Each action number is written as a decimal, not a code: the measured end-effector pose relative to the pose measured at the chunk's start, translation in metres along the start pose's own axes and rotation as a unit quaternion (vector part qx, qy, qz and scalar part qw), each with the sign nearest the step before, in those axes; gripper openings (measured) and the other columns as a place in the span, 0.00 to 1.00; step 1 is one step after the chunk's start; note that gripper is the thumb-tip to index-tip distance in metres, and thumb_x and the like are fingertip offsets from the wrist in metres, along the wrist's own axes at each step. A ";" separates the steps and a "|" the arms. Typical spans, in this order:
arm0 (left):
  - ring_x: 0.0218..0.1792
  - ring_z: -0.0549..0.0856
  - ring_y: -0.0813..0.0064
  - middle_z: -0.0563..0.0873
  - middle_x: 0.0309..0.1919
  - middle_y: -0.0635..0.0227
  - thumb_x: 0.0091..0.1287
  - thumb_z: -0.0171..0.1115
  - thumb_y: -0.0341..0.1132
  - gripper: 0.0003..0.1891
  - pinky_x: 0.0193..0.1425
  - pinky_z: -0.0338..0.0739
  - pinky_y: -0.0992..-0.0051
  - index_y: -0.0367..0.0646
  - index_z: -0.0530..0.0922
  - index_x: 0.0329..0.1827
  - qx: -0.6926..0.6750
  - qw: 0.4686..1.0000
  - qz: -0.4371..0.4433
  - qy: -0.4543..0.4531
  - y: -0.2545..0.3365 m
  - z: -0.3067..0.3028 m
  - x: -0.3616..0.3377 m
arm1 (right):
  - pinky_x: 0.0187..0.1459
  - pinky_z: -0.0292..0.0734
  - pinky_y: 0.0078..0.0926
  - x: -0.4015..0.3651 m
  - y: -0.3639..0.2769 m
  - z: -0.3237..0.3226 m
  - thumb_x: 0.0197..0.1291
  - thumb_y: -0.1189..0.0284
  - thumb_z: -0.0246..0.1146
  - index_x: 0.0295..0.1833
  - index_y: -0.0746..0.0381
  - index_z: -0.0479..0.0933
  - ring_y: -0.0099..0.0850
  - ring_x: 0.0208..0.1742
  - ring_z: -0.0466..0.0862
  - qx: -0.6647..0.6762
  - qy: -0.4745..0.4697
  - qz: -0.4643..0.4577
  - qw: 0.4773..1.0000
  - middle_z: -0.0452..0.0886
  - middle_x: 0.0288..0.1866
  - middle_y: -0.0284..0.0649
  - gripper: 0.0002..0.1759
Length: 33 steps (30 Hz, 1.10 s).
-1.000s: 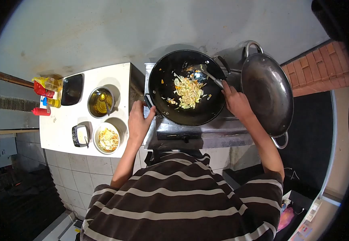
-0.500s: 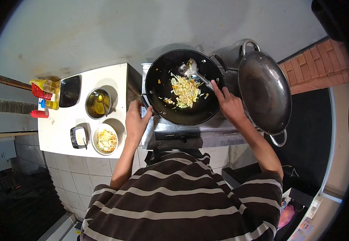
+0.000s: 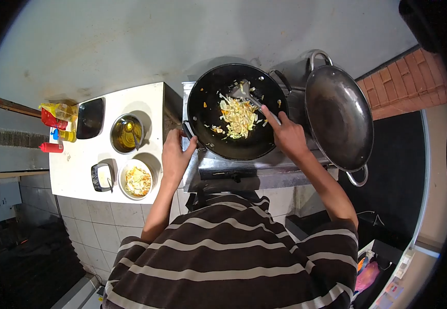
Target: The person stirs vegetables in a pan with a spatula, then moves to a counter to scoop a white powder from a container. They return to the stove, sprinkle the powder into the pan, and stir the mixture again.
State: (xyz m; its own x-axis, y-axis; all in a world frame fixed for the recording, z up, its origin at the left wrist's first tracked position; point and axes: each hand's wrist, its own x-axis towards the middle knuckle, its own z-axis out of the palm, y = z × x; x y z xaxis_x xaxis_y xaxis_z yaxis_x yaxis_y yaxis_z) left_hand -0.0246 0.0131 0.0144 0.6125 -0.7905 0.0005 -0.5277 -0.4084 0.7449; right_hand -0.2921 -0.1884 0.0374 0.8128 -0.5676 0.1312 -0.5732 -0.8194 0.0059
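A black wok (image 3: pixel 218 147) sits on the metal stove (image 3: pixel 264 177), with chopped vegetables (image 3: pixel 238 117) heaped in its middle. My left hand (image 3: pixel 176 157) is closed on the wok's left handle (image 3: pixel 187 130). In my right hand (image 3: pixel 287 135) is the handle of a metal spatula (image 3: pixel 244 92). The spatula's blade lies inside the wok, at the upper edge of the vegetables. A few loose bits are scattered on the wok's inner wall.
Right of the stove leans a second metal wok (image 3: pixel 339 118). On the white table (image 3: pixel 79 170) at left stand an oil pot (image 3: pixel 126 134), a vegetable bowl (image 3: pixel 137 179), a small black dish (image 3: pixel 102 177), a black tray (image 3: pixel 90 118) and a red bottle (image 3: pixel 52 148).
My right hand has moved slightly left over the wok with the spatula, whose blade has shifted a little lower and closer to the vegetables. My left hand stays at the handle.
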 end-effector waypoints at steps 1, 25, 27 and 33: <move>0.34 0.80 0.53 0.81 0.35 0.52 0.67 0.72 0.41 0.18 0.40 0.75 0.59 0.32 0.77 0.42 0.000 1.000 0.018 0.013 -0.003 0.002 -0.001 | 0.31 0.84 0.43 0.003 -0.004 -0.006 0.61 0.74 0.64 0.82 0.44 0.63 0.45 0.32 0.87 0.052 0.014 0.008 0.999 0.77 0.44 0.48 0.42; 0.38 0.83 0.50 0.82 0.39 0.53 0.67 0.73 0.44 0.19 0.42 0.77 0.58 0.35 0.79 0.45 0.030 0.999 0.018 0.011 -0.003 0.000 -0.002 | 0.41 0.78 0.44 0.014 -0.035 -0.085 0.72 0.75 0.61 0.67 0.60 0.78 0.54 0.40 0.86 0.264 -0.034 0.115 0.957 0.85 0.40 0.59 0.19; 0.38 0.83 0.50 0.81 0.41 0.52 0.67 0.73 0.45 0.20 0.42 0.77 0.58 0.36 0.79 0.46 0.050 0.998 0.034 0.017 0.002 -0.001 -0.003 | 0.46 0.78 0.47 0.008 -0.043 -0.107 0.72 0.74 0.60 0.65 0.63 0.78 0.55 0.44 0.86 0.297 -0.057 0.164 0.939 0.86 0.43 0.58 0.18; 0.55 0.80 0.55 0.80 0.55 0.58 0.64 0.73 0.42 0.25 0.59 0.71 0.58 0.40 0.78 0.60 0.129 0.927 0.325 0.136 0.067 -0.007 0.008 | 0.52 0.78 0.45 -0.005 -0.030 -0.096 0.76 0.68 0.58 0.63 0.67 0.79 0.54 0.44 0.86 0.366 -0.025 0.227 0.902 0.86 0.46 0.60 0.18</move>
State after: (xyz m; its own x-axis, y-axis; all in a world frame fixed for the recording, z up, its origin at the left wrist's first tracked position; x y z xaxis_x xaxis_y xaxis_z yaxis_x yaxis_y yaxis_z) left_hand -0.0507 -0.0171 0.0692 0.2228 -0.7781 0.5874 -0.9390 -0.0093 0.3438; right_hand -0.2890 -0.1537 0.1314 0.5261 -0.8458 -0.0890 -0.6399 -0.3248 -0.6964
